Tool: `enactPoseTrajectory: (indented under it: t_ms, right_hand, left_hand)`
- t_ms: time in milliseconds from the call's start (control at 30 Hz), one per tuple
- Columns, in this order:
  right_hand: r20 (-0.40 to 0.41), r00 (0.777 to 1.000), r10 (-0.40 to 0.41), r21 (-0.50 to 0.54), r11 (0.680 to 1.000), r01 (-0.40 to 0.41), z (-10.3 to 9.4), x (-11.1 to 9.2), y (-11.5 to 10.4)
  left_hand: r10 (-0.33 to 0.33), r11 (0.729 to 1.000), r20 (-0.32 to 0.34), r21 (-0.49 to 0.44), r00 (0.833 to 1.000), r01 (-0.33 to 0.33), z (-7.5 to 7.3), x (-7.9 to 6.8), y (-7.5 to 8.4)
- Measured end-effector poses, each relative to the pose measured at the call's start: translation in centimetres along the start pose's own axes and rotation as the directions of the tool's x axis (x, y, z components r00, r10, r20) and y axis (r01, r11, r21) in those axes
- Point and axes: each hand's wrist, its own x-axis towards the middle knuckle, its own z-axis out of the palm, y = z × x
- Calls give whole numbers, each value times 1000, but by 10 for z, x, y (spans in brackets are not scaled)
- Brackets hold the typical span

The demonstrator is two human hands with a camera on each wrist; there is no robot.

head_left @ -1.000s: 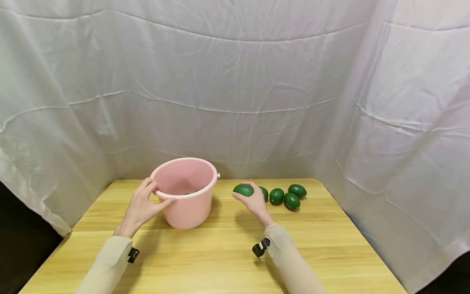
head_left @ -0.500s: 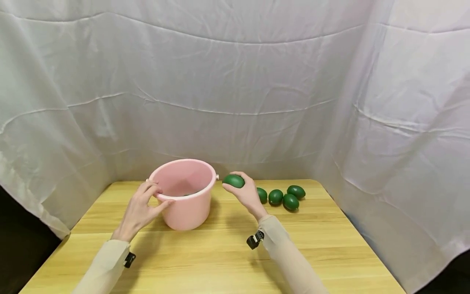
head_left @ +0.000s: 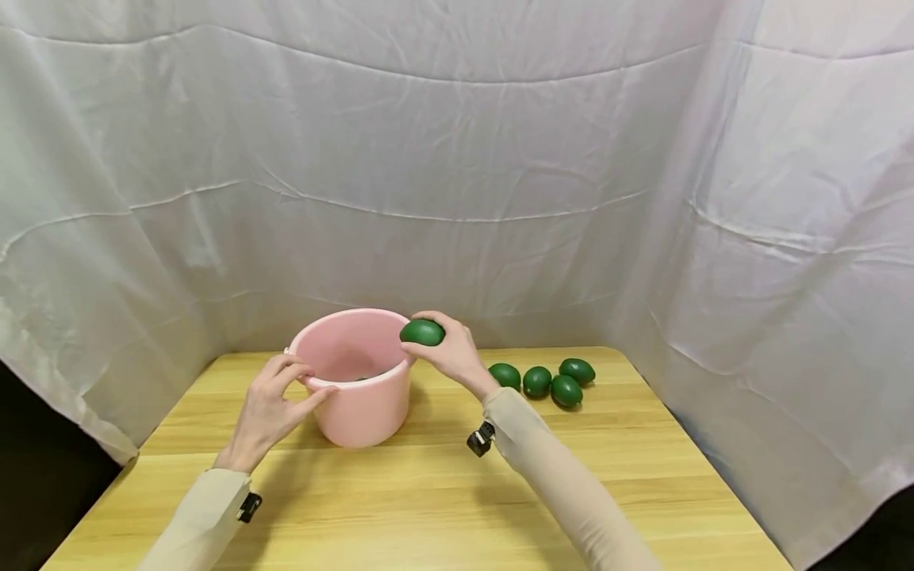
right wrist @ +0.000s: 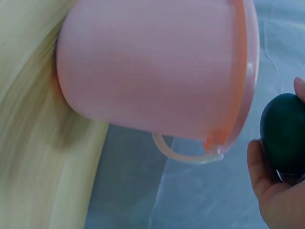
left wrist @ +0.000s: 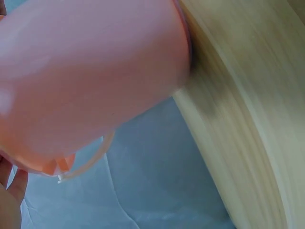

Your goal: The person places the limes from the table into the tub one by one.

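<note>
A pink bucket (head_left: 364,416) stands upright on the wooden table, left of the middle. My left hand (head_left: 267,408) grips its rim at the near left, thumb on the outside and fingers over the edge. My right hand (head_left: 457,353) holds a smooth dark green avocado (head_left: 422,332) at the bucket's right rim, slightly above it. In the right wrist view the avocado (right wrist: 285,133) sits between thumb and fingers, apart from the bucket wall (right wrist: 157,67). Only a sliver of something dark shows inside the bucket; the near wall hides the rest.
Several more avocados (head_left: 537,381) lie grouped on the table to the right, behind my right forearm. The bucket's handle (right wrist: 183,156) hangs down on its far side. A pale cloth curtain (head_left: 457,159) encloses the table (head_left: 400,507) at the back and sides.
My right hand has carried the avocado left and upward, from beside the other avocados to the bucket's right rim. My left hand has kept its grip on the rim.
</note>
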Motion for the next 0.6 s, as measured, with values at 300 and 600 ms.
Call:
enactPoseTrajectory:
  t_ms: [300, 600]
  right_hand:
    - [35, 998, -49, -28, 998, 50, 20, 12, -18]
    - [120, 991, -58, -97, 993, 70, 44, 21, -29]
  left_hand:
    - [-44, 999, 0, 16, 999, 44, -1, 0, 3]
    - [-97, 995, 48, 34, 994, 96, -3, 0, 5]
